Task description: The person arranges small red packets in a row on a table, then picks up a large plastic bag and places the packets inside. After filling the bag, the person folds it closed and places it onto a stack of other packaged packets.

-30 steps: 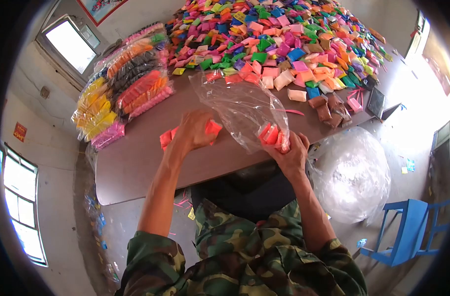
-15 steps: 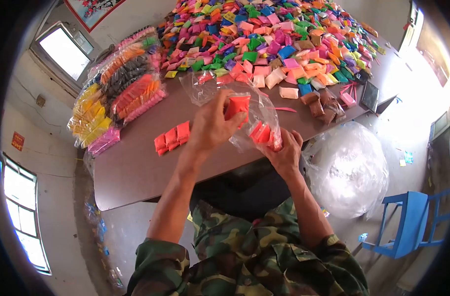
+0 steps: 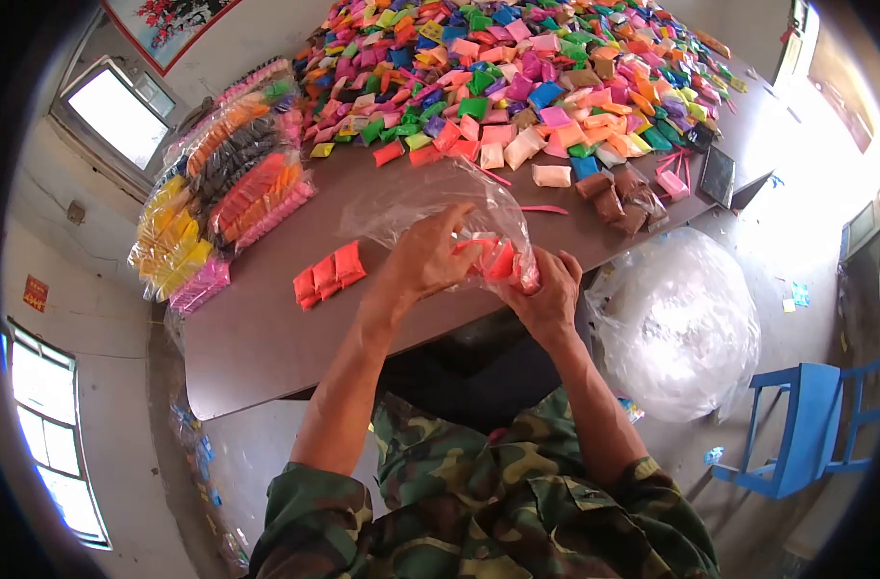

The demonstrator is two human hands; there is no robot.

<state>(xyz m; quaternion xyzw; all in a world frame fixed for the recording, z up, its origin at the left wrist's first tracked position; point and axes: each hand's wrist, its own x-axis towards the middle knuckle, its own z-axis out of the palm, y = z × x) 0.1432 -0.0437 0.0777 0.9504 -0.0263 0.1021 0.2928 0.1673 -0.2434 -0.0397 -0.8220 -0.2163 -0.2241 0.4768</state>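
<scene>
My right hand (image 3: 550, 294) grips the closed end of a clear plastic bag (image 3: 449, 198) with several small red packets (image 3: 501, 259) lined up inside. My left hand (image 3: 428, 253) is at the bag's mouth, its fingers closed around a red packet next to the others; the fingers partly hide it. The open part of the bag spreads limply over the table beyond my hands. Left of my left wrist, a short row of red packets (image 3: 330, 274) lies on the table.
A large heap of colourful packets (image 3: 517, 87) covers the table's far side. Filled bags (image 3: 256, 198) are stacked at left. Brown packets (image 3: 621, 201), a dark flat object (image 3: 718, 178) and a pink strip (image 3: 544, 209) lie at right. A big clear plastic sack (image 3: 676, 328) and blue chair (image 3: 797, 429) stand beyond the right edge.
My left hand has lowered the red packet from above into the bag's mouth, beside the packets there. The bag's loose film has shifted. The view has tilted slightly.
</scene>
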